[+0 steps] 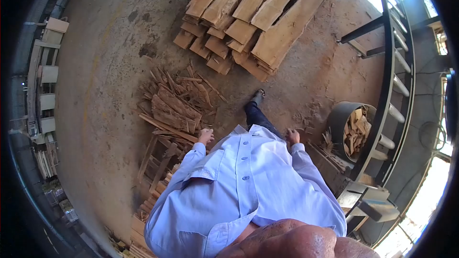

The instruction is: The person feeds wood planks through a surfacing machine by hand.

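Observation:
My left hand [205,136] hangs low beside my shirt, its fingers loosely bent and apart, with nothing visible in it. In this view it overlaps the edge of a heap of splintered bark and wood scraps [177,110]. On the other side, my right hand [292,137] is down by my thigh, partly in shadow, with its fingers curled in and nothing showing in them. Nearest to it are loose offcuts [330,157] on the floor. Ahead of my foot lies a stack of rough-sawn planks [258,24] with uneven edges.
A round bin [340,124] full of wood pieces stands at the right. Beside it runs a dark metal roller conveyor [399,86]. More stacked wood [143,215] lies at lower left. Racked boards [48,74] line the far left. Chips litter the concrete floor [110,91].

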`<state>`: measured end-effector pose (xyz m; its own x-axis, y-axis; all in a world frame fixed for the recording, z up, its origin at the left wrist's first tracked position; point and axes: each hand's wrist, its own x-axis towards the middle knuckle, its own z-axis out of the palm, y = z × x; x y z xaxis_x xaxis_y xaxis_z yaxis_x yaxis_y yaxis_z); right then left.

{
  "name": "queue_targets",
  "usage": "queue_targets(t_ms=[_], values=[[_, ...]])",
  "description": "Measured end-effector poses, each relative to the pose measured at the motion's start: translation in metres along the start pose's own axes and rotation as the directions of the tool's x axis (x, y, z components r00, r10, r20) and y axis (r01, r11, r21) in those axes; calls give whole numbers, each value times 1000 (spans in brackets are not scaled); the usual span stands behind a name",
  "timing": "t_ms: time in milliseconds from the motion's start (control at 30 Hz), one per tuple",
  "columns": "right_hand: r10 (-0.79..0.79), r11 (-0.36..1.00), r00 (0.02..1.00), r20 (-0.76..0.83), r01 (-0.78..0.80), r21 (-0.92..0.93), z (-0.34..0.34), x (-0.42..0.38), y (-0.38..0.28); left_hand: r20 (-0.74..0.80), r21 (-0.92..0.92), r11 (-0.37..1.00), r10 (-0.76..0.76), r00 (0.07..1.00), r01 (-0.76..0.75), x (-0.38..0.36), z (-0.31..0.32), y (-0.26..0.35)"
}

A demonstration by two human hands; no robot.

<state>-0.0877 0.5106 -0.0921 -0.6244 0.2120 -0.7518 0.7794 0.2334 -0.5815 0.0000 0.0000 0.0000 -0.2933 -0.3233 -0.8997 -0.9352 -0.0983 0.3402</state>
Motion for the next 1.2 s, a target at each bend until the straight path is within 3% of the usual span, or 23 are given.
queue_targets(t_ms=[33, 67, 167, 300, 367, 400, 467, 500, 533, 567, 633, 700, 733, 767, 833, 867, 900, 933, 967, 1000, 1033, 1100, 1200], values=[[-13, 999, 1000, -12, 12, -32, 6, -4, -19, 5, 0, 999, 40, 999, -40, -2, -4, 2], [-8, 997, 1000, -1, 8, 72, 13, 0, -25, 12, 1, 997, 80, 997, -80, -4, -10, 5], [-36, 991, 999, 11, 34, 128, 34, 31, -142, 16, 119, 987, 111, 994, -112, 3, -23, 112], [-75, 987, 996, 54, 67, 145, 44, 72, -198, -68, 153, 962, 236, 969, -224, 24, -21, 190], [-99, 989, 994, 36, 94, 116, 38, 71, -221, -13, -124, 960, 250, 968, -249, 15, -15, 225], [-99, 989, 995, 33, 95, 115, 35, 74, -227, -10, -125, 960, 250, 968, -250, 12, -11, 242], [-50, 987, 999, -6, 50, 153, 27, 80, -230, 144, -401, 905, 212, 966, -139, 12, -2, 275], [-45, 987, 999, -10, 46, 153, 22, 84, -223, 149, -398, 907, 209, 966, -135, 24, 2, 284], [-14, 979, 1000, -9, 16, 202, 17, 89, -213, 23, 232, 900, 373, 927, -368, 40, 7, 290], [18, 968, 1000, -7, -16, 250, 12, 91, -202, 31, 777, 507, 560, 828, -372, 54, 11, 293], [66, 970, 996, -59, -50, 240, -1, 81, -185, 77, 802, 431, 612, 787, -414, 59, 19, 308], [96, 969, 990, -103, -69, 238, -11, 67, -169, 76, 377, 836, 401, 913, -399, 74, 33, 336], [110, 966, 984, -137, -73, 249, -15, 57, -161, 130, 119, 944, 292, 947, -307, 82, 40, 351], [120, 971, 979, -167, -81, 224, -20, 52, -148, 143, 121, 942, 295, 945, -313, 89, 49, 364], [74, 995, 962, -263, -55, 78, -27, 23, -145, 162, 628, 543, 609, 776, -557, 106, 63, 384], [6, 999, 947, -321, -22, -46, -27, -1, -160, 217, 476, 707, 481, 850, -522, 122, 70, 395], [123, 992, 947, -297, -109, 60, -27, -12, -161, 234, 470, 700, 489, 841, -538, 131, 78, 409], [-1, 1000, 937, -349, 3, 5, -23, 19, -68, 260, 381, 830, 327, 909, -407, 133, 85, 422], [255, 934, 920, -299, -154, 323, -16, -11, -104, 303, 293, 925, 152, 941, -244, 141, 94, 433], [217, 949, 923, -319, -124, 288, -10, -2, -54, 284, 476, 810, 227, 931, -343, 137, 101, 452], [365, 862, 896, -254, -222, 456, -1, -35, -115, 297, 467, 813, 227, 928, -348, 153, 109, 457], [411, 843, 884, -224, -275, 462, 16, -51, -123, 309, 567, 640, 418, 854, -518, 191, 125, 465], [466, 818, 865, -185, -342, 463, 42, -75, -160, 334, 461, 723, 396, 856, -514, 214, 153, 501]])
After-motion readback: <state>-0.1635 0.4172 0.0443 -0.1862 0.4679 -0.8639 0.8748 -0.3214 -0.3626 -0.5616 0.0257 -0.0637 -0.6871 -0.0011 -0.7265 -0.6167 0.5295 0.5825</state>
